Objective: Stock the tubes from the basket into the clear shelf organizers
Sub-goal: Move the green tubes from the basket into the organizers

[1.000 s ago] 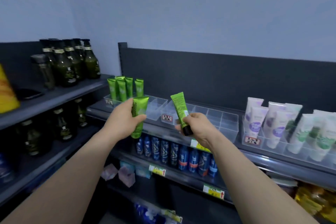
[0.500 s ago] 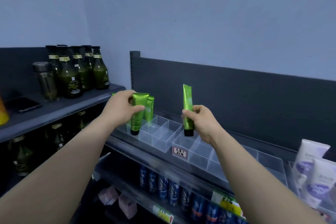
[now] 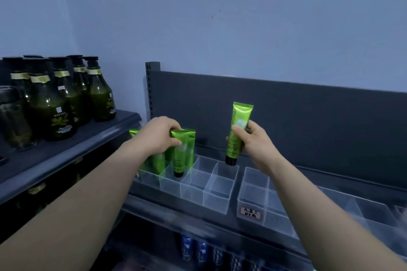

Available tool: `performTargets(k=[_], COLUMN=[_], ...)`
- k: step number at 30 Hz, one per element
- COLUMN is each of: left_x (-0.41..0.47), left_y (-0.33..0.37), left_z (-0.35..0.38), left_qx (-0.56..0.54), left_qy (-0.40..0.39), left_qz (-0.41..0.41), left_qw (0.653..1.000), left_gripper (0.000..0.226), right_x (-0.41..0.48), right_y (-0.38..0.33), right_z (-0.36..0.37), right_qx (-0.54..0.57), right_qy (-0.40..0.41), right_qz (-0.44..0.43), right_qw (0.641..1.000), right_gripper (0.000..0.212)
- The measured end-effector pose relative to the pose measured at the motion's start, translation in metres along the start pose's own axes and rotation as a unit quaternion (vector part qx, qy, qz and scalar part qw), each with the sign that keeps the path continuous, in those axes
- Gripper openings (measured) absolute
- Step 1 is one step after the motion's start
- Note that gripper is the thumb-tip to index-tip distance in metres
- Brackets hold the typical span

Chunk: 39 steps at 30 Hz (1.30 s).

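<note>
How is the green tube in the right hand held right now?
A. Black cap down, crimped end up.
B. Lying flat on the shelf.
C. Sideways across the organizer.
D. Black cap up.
A: the right hand grips the green tube upright, black cap at the bottom and flat crimped end on top, above the clear organizer; the left hand holds a second tube the same way.
</note>
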State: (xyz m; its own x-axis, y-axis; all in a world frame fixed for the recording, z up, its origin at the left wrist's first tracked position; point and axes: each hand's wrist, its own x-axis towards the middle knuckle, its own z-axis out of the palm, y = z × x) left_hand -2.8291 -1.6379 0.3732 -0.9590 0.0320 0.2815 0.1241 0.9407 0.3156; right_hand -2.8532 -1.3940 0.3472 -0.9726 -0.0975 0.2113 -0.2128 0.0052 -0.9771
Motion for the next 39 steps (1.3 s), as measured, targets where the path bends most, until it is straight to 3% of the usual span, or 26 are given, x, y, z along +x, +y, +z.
performTargets(k=[7, 19, 25, 29, 39], left_x=[0.025, 0.039, 0.040, 0.037, 0.024], left_y=[-0.027, -0.046, -0.057, -0.066, -0.086], left_z=[0.009, 0.024, 0.024, 0.017, 0.003], left_qx=[0.099, 0.098, 0.065, -0.012, -0.086], left_qy=[-0.055, -0.079, -0.080, -0.060, 0.016], left_qz=[0.089, 0.169, 0.180, 0.172, 0.172], left_qw=[0.990, 0.977, 0.978, 0.983, 0.981], left_gripper=[0.046, 0.051, 0.049, 0.042, 0.037], right_x=[0.001, -0.027, -0.031, -0.029, -0.020], right_y=[0.003, 0.002, -0.001, -0.002, 0.018], right_z=[0.024, 0.055, 0.075, 0.094, 0.132], right_qx=[-0.092, -0.157, -0.160, -0.167, -0.326], right_qy=[0.058, 0.081, 0.070, 0.062, 0.031], right_qz=[-0.018, 0.023, 0.001, -0.017, 0.006], right_qw=[0.994, 0.984, 0.985, 0.984, 0.945], right_gripper=[0.012, 0.008, 0.018, 0.020, 0.022])
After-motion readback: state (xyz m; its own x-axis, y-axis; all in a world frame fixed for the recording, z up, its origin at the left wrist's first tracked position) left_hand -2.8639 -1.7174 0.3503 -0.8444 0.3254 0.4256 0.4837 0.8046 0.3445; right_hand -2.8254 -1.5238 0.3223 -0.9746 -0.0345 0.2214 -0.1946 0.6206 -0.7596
